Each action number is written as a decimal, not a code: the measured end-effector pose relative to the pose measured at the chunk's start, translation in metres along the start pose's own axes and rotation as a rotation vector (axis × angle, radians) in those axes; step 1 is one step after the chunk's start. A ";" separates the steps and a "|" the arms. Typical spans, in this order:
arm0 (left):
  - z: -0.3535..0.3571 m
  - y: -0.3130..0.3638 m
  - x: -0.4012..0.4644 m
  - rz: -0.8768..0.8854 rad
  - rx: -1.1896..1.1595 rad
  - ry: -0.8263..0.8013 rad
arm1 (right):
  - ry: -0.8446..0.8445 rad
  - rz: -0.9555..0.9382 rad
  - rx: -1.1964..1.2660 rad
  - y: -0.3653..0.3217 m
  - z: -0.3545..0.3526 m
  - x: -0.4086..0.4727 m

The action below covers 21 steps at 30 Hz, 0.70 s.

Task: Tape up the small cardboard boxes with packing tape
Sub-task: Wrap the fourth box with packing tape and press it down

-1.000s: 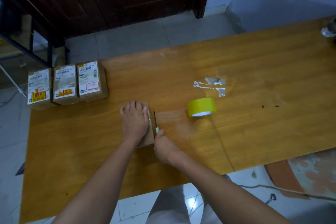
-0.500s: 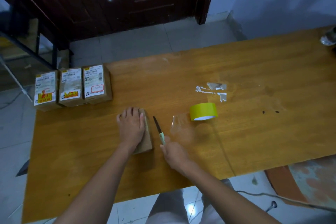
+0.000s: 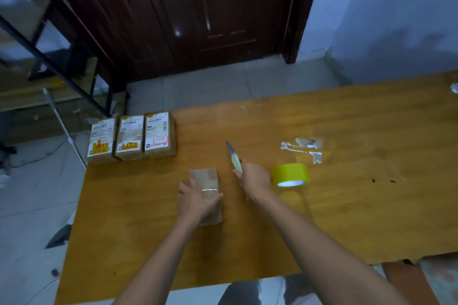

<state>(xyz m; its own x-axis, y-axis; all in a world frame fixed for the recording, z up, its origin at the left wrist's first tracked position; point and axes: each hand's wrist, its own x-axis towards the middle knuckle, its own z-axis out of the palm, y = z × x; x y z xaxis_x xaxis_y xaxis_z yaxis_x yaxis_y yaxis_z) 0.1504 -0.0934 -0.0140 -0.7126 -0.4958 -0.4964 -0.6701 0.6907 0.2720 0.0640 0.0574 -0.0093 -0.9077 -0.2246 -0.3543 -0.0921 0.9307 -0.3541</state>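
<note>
Cardboard box (image 3: 209, 182) under my left hand (image 3: 195, 199), knife (image 3: 234, 158) in my right (image 3: 255, 178)
Left fingers curl round the box; right fist grips the knife handle beside the tape roll (image 3: 290, 174)

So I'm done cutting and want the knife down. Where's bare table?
Bare wood lies between the three labelled boxes and the knife, and right of the tape roll past the tape scraps. It's crowded between the box under the left hand and the roll.
</note>
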 end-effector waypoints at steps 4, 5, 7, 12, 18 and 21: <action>-0.009 0.010 0.003 -0.010 -0.246 0.041 | -0.052 -0.045 -0.115 0.012 -0.021 0.022; -0.014 0.016 0.004 -0.007 -0.305 0.050 | -0.068 -0.049 -0.138 0.018 -0.025 0.027; -0.025 0.027 0.007 0.014 -0.420 0.059 | -0.090 -0.050 -0.199 0.033 -0.035 0.038; -0.051 0.053 0.010 0.101 -0.544 0.079 | -0.138 0.009 -0.397 0.056 -0.058 0.055; -0.080 0.092 -0.004 0.256 -0.645 0.096 | -0.052 -0.070 0.543 0.017 -0.115 0.034; -0.096 0.121 -0.019 0.348 -0.739 0.048 | -0.139 -0.079 0.967 -0.001 -0.153 0.012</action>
<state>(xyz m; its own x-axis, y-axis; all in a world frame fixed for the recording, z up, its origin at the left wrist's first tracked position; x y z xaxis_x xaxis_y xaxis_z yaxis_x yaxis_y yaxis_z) 0.0630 -0.0506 0.1076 -0.9018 -0.3505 -0.2527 -0.3615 0.2918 0.8855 -0.0094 0.0984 0.1190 -0.8515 -0.3656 -0.3760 0.2808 0.2876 -0.9157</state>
